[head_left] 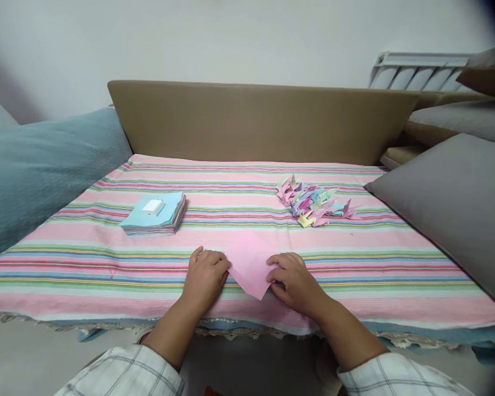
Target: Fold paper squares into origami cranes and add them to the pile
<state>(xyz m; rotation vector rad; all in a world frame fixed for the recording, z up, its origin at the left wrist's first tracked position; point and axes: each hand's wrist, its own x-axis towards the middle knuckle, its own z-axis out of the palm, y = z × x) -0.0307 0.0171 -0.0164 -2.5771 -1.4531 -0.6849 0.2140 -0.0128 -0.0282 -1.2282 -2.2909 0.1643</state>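
A square of pink paper (251,264) is held between my two hands, one corner pointing toward me. My left hand (207,275) pinches its left corner between thumb and fingers. At the opposite corner, my right hand (291,280) grips the paper with curled fingers. A faint mark or crease shows near the middle of the sheet. Beyond the paper to the right lies a pile of folded paper cranes (309,203) in pink, purple, blue, green and yellow. To the left sits a stack of square paper (148,217), light blue on top.
A small white block (153,207) rests on the paper stack. The striped cloth (231,192) covers the seat, with a brown backrest (264,121) behind. A grey cushion (454,203) bounds the right, a blue-covered armrest (45,170) the left.
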